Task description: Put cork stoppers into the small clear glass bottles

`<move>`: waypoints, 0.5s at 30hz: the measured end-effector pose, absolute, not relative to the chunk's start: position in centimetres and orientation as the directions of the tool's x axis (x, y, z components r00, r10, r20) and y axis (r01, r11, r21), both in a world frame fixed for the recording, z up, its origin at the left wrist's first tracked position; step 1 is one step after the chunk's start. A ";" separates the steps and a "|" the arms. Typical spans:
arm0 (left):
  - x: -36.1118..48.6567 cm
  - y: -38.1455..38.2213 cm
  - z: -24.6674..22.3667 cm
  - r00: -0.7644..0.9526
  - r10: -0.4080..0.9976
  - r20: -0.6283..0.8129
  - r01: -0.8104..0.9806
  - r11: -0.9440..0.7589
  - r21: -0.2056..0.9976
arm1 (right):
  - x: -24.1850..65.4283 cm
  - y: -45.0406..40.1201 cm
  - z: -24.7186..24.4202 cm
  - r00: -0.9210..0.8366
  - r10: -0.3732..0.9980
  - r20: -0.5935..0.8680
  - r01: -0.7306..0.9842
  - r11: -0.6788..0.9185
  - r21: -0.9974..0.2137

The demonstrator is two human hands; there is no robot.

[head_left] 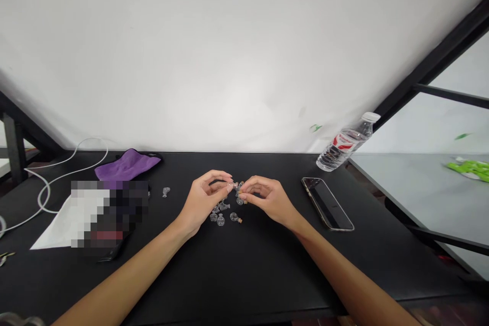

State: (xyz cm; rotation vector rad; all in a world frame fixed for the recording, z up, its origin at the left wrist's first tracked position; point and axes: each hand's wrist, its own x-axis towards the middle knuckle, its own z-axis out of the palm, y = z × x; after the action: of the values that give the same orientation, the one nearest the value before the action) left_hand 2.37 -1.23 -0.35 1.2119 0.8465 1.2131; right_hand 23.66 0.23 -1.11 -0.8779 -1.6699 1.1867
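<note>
Holding a tiny glass bottle (pixel 232 186) in the left grip (pixel 204 197)

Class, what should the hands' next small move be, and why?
Probably bring the right hand to the small bottle in the left hand, perhaps to plug it: the hands nearly meet, and another bottle nearby has a cork. What the right hand holds is too small to tell.

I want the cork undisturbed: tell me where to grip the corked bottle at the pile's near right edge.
Pinch the corked bottle by its round clear body, probably from the near side: it lies on its side, cork pointing right, with bare table before it.
</note>
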 end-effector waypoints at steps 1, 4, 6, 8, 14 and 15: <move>2.4 -1.2 -0.4 0.204 0.972 0.117 -0.224 -0.070 0.972 | 23.6 0.2 -1.2 -0.353 0.899 0.258 0.041 0.291 -0.956; 2.4 -1.3 -0.4 0.228 0.968 0.109 -0.223 -0.057 0.973 | 23.4 0.1 -1.2 -0.346 0.898 0.270 0.014 0.293 -0.956; 2.5 -1.3 -0.4 0.248 0.963 0.109 -0.230 -0.050 0.972 | 23.4 0.0 -1.2 -0.339 0.895 0.291 0.004 0.310 -0.951; 2.5 -1.3 -0.3 0.258 0.959 0.117 -0.247 -0.052 0.968 | 23.3 -0.1 -1.1 -0.324 0.893 0.312 -0.003 0.328 -0.945; 2.4 -1.3 -0.3 0.280 0.953 0.119 -0.254 -0.046 0.966 | 23.2 -0.2 -0.9 -0.296 0.900 0.319 0.041 0.346 -0.937; 2.4 -1.3 -0.3 0.283 0.952 0.119 -0.250 -0.046 0.967 | 23.2 -0.2 -0.9 -0.299 0.899 0.321 0.044 0.349 -0.936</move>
State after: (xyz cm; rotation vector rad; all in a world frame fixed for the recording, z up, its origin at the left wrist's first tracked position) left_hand 2.41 -1.34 -0.27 1.2157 0.7722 1.1497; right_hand 23.19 -0.18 -0.92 -0.8608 -1.6356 1.0972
